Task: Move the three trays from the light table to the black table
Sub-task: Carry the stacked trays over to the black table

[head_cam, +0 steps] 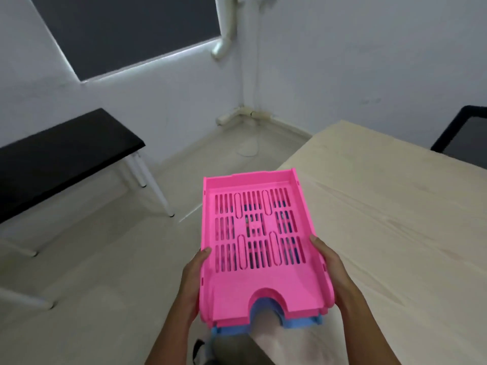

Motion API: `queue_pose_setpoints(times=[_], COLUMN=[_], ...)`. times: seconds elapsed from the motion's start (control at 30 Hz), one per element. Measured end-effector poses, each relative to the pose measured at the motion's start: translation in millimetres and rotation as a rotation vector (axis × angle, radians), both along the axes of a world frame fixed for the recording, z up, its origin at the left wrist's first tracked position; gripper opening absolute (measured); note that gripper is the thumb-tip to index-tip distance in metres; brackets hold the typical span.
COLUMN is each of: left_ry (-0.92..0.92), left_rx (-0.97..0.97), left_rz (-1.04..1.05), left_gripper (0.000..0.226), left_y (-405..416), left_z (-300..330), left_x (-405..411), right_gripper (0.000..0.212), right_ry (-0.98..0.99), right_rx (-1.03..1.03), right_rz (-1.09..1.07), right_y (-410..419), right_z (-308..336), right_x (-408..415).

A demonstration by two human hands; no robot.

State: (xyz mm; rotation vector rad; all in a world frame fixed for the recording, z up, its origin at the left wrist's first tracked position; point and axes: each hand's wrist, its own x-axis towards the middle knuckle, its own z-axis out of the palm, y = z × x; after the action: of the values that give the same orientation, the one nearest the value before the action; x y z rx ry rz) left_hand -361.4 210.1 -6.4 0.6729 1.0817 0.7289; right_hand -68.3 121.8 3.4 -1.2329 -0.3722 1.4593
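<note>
I hold a stack of trays in the air between the two tables. The top one is a pink slotted tray [259, 248]; a blue tray [303, 323] shows beneath its near edge, and anything lower is hidden. My left hand [193, 283] grips the stack's left side, my right hand [330, 267] its right side. The stack hangs over the floor at the left edge of the light table [395, 219]. The black table [60, 156] stands to the left, against the wall.
The black table has white legs [158, 191] reaching onto the pale floor [105, 285]. A dark chair [463, 135] sits behind the light table at the far right. A pipe [226, 35] runs down the wall corner.
</note>
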Motion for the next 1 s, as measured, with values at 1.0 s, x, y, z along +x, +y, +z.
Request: queue_pose_setpoints(times=[1.0], left_ry=[0.093], left_rx=[0.104], left_rz=[0.644], left_gripper=[0.039], left_y=[278], left_z=[23], left_x=[-412], right_gripper=[0.068], right_ry=[-0.051], right_rx=[0.077], right_rz=[0.623], right_y=[454], right_z=[19], right_x=[-416])
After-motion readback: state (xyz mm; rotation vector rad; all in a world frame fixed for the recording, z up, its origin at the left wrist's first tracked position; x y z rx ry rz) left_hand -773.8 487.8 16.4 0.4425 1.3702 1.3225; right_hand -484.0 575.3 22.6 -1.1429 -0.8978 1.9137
